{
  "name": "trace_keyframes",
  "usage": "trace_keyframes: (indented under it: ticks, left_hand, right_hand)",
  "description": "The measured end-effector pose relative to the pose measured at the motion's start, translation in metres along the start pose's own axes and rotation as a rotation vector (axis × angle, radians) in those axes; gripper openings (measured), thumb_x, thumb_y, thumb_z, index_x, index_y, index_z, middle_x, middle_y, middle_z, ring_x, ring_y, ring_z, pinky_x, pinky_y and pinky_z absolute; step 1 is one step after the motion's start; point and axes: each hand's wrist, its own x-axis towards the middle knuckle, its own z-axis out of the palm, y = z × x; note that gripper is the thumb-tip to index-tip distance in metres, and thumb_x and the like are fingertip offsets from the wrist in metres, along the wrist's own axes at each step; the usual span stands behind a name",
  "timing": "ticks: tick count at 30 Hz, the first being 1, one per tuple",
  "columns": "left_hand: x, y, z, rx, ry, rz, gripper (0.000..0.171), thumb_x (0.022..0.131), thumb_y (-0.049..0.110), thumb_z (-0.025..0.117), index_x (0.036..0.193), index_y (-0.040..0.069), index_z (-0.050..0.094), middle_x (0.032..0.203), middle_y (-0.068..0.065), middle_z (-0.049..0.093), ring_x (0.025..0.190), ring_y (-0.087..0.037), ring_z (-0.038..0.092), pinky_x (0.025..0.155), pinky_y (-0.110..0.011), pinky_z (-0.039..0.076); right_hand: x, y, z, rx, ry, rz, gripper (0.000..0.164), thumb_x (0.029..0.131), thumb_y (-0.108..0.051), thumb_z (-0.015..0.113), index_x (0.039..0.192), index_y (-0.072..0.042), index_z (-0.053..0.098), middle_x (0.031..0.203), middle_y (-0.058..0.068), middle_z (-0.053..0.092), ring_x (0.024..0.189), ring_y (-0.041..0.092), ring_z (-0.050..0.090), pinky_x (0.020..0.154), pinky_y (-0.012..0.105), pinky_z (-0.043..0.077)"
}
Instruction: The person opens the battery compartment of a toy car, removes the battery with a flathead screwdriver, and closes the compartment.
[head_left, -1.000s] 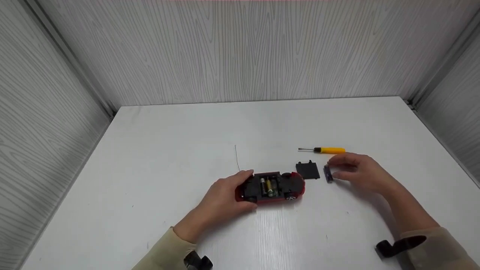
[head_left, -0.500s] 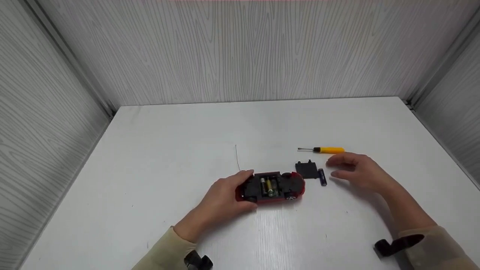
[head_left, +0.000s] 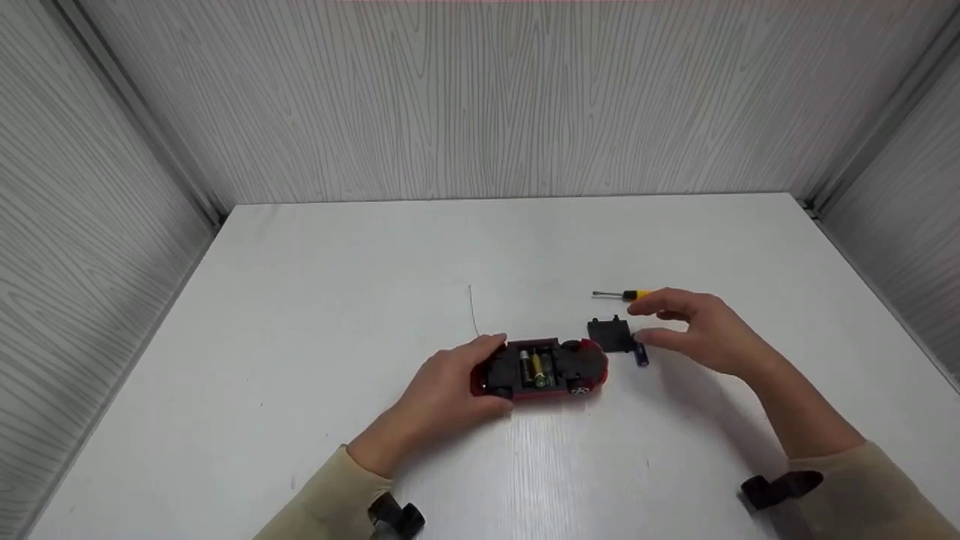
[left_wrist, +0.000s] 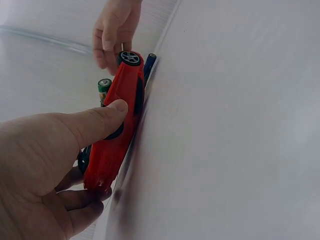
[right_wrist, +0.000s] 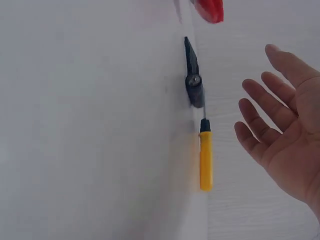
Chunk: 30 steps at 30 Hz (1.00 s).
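Observation:
My left hand (head_left: 450, 386) grips the rear of a red toy car (head_left: 540, 394) that lies wheels-up on the table. In the left wrist view the thumb presses one side of the car (left_wrist: 117, 145) and the fingers curl below it. Several batteries (head_left: 536, 369) sit in the uncovered compartment in its underside; a green battery end (left_wrist: 104, 84) sticks up. My right hand (head_left: 701, 330) hovers above a loose dark blue battery (head_left: 641, 354), partly hiding it. Its fingers (right_wrist: 272, 102) are spread and hold nothing. The battery lies beside a black battery cover (head_left: 609, 335).
Behind the cover lies a screwdriver with a yellow handle (right_wrist: 206, 162), partly hidden by my right hand in the head view. A thin wire antenna (head_left: 472, 309) reaches back from the car. Wood-grained panels (head_left: 480, 105) border the white table (head_left: 360, 270) at the back and sides.
The loose battery has shifted left, beside the cover, out of my right hand's fingers. That hand has since moved left and up over it. My left hand still holds the car in place.

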Motion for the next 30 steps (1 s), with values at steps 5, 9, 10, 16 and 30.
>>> trace_keyframes:
  ticks: [5,9,10,16,30]
  left_hand:
    - [0.0,0.0,0.0,-0.001,0.006,0.011,0.085,0.087,0.032,0.091,0.158,0.011,0.051,0.156,-0.004,0.056,0.139,-0.026,0.056,0.114,-0.047,0.046]
    - [0.001,0.0,0.001,0.006,0.011,0.017,0.084,0.086,0.033,0.091,0.158,0.011,0.052,0.155,-0.004,0.057,0.137,-0.027,0.057,0.113,-0.048,0.046]
    - [0.001,0.0,0.001,0.007,0.01,0.017,0.084,0.086,0.033,0.091,0.158,0.011,0.052,0.155,-0.004,0.057,0.137,-0.027,0.058,0.113,-0.048,0.046]
    - [0.0,0.0,0.001,-0.004,-0.002,0.006,0.084,0.087,0.034,0.09,0.159,0.011,0.051,0.156,-0.004,0.056,0.139,-0.026,0.056,0.116,-0.048,0.043]
    - [-0.001,-0.001,0.001,-0.001,0.002,0.034,0.086,0.087,0.034,0.09,0.159,0.011,0.05,0.156,-0.003,0.056,0.14,-0.023,0.055,0.117,-0.045,0.043]
  right_hand:
    - [0.005,-0.03,0.015,-0.001,-0.046,-0.043,0.038,0.093,-0.028,0.085,0.128,-0.02,0.075,0.13,0.002,0.072,0.128,0.033,0.063,0.113,0.054,0.047]
    - [0.011,-0.047,0.03,-0.023,-0.097,-0.084,0.038,0.091,-0.03,0.088,0.125,-0.022,0.075,0.132,-0.001,0.071,0.127,0.026,0.062,0.109,0.056,0.049]
    - [0.013,-0.05,0.034,-0.024,-0.113,-0.087,0.038,0.091,-0.031,0.088,0.126,-0.021,0.075,0.134,-0.001,0.07,0.128,0.025,0.061,0.108,0.056,0.049]
    - [0.017,-0.064,0.056,0.0,-0.189,-0.106,0.038,0.091,-0.031,0.087,0.125,-0.018,0.075,0.144,0.006,0.064,0.131,0.024,0.059,0.104,0.052,0.053]
    - [0.026,-0.069,0.079,-0.106,-0.206,-0.176,0.043,0.092,-0.038,0.085,0.127,-0.017,0.075,0.145,0.01,0.063,0.133,0.03,0.058,0.109,0.054,0.048]
